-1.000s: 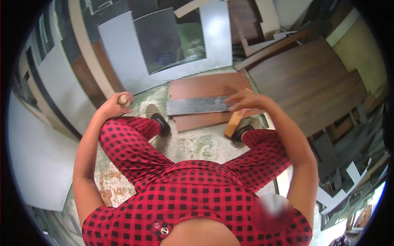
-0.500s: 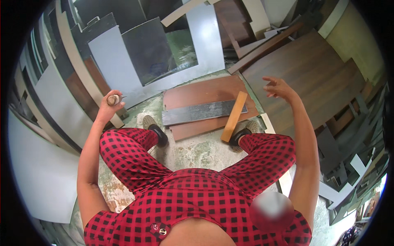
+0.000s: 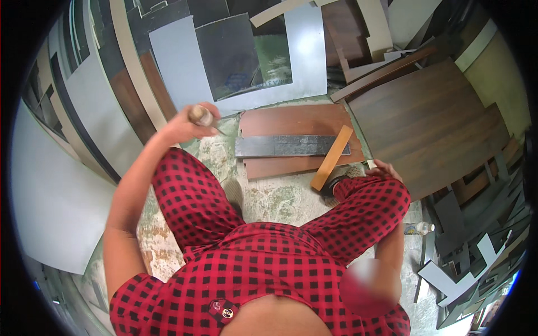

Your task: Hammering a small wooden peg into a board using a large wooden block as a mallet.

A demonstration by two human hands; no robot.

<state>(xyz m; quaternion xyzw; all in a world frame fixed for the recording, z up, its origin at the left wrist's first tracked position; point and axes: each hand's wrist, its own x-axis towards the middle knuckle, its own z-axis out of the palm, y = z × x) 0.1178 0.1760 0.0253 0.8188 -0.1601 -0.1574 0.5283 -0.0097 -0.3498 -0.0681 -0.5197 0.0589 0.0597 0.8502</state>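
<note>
My left hand (image 3: 188, 126), raised beyond my left knee, is wrapped around a pointed tool (image 3: 200, 116) with a rounded pale-brown handle. Its thin dark tip sticks out toward the right; whether it is an awl is hard to tell. My right hand (image 3: 386, 169) lies over my right knee with nothing visible in it, fingers loosely apart and partly hidden. Between my feet and the panels ahead, a reddish-brown board (image 3: 297, 116) lies on the floor. A dark grey strip (image 3: 280, 147) rests lengthwise on it. Slanting over the strip's right end is an orange-brown wooden strip (image 3: 332, 158), its near end by my right shoe.
Tall panels (image 3: 95, 73) lean along the left. A light blue-grey panel with a cut-out (image 3: 305, 50) stands ahead. A large dark brown board (image 3: 431, 117) leans at right, above piled offcuts (image 3: 459, 224). A clear bottle (image 3: 417, 228) is beside my right leg.
My left hand has moved right and forward with the pointed tool. My right hand has dropped from the air onto my right knee. My left leg has shifted, and the view has turned somewhat.
</note>
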